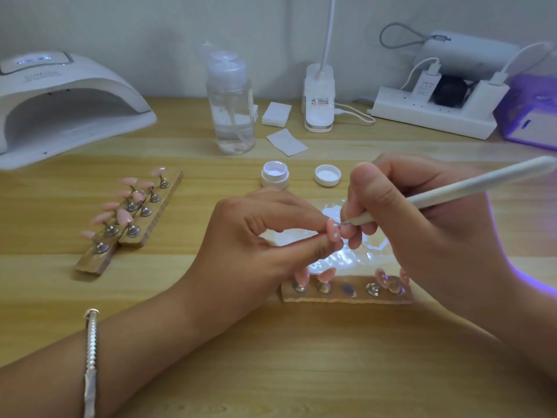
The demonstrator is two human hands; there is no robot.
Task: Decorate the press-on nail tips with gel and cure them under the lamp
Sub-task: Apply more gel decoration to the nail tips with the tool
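Two white dots show on the pink nail tip point(333, 230) (partly hidden) that my left hand point(259, 236) pinches near the stand point(346, 297); my right hand point(428, 224) grips the pen point(470, 186), point against it.

A single view, worn on the person's head, looks forward and down across the wooden table point(271, 372) toward the wall point(150, 25) at 12 o'clock. It sits close: the left hand point(265, 233) and right hand point(422, 221) fill the middle. The wide lens takes in the curing lamp point(60, 101) at 10 o'clock and the power strip point(428, 116) at 2 o'clock.
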